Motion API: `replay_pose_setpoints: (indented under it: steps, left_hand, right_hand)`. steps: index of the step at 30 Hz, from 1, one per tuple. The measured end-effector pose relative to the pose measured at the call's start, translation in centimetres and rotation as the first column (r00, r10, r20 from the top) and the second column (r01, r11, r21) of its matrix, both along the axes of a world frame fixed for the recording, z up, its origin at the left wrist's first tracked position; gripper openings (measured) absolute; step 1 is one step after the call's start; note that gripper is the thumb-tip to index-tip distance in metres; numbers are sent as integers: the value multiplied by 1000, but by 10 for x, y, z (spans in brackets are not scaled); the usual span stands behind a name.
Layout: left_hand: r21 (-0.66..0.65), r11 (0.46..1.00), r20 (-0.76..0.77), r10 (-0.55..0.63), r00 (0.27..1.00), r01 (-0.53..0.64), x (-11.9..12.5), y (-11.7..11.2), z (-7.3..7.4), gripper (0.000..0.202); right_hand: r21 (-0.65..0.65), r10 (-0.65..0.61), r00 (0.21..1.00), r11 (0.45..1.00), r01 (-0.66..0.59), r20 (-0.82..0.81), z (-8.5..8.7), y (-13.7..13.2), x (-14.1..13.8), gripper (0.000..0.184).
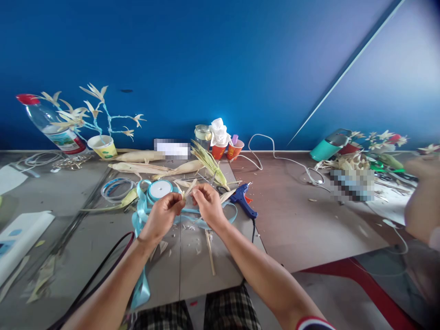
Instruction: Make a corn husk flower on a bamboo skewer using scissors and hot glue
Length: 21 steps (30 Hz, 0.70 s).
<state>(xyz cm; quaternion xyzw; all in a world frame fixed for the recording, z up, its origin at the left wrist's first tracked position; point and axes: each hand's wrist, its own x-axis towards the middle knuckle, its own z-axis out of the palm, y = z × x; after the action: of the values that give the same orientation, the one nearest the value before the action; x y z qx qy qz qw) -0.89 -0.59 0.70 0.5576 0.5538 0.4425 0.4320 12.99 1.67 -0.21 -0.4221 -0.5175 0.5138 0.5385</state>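
A small pale corn husk flower with pointed, spreading strips is held up between my two hands over the table. My left hand pinches its base, fingers curled in. Close on the right, my right hand is closed with thumb and fingertips on one of the husk strips. Just behind my left hand lies a spool of light blue ribbon, its loose ribbon trailing down to the table's front edge. A blue glue gun rests to the right of my right hand. The fingertips partly hide the flower's base.
Corn husks lie behind my hands. Husk flowers on blue stems stand in a yellow paper cup, beside a tilted plastic bottle. Red cups stand at the wall. A white cable crosses rightward. Another person's arm is far right.
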Motion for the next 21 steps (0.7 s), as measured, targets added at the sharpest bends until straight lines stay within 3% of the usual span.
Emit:
replay_pose_setpoints:
  steps: [4, 11, 15, 21]
  left_hand:
    - [-21, 999, 19, 50, 999, -49, 1, -1, 3, 18]
    - [-3, 997, 40, 77, 996, -77, 2, -2, 0, 17]
    - [-8, 1000, 9, 18, 1000, -18, 0, 1, -5, 17]
    - [26, 993, 59, -118, 991, 117, -3, -1, 1, 25]
  right_hand:
    - [94, -76, 992, 993, 66, 106, 3, -6, 2, 15]
    - [-13, 40, 997, 999, -41, -59, -1, 1, -2, 22]
    - [-47, 64, 996, 997, -67, -61, -6, 4, -5, 17]
    - [-136, 141, 976, 977, -164, -163, 1, 4, 1, 16]
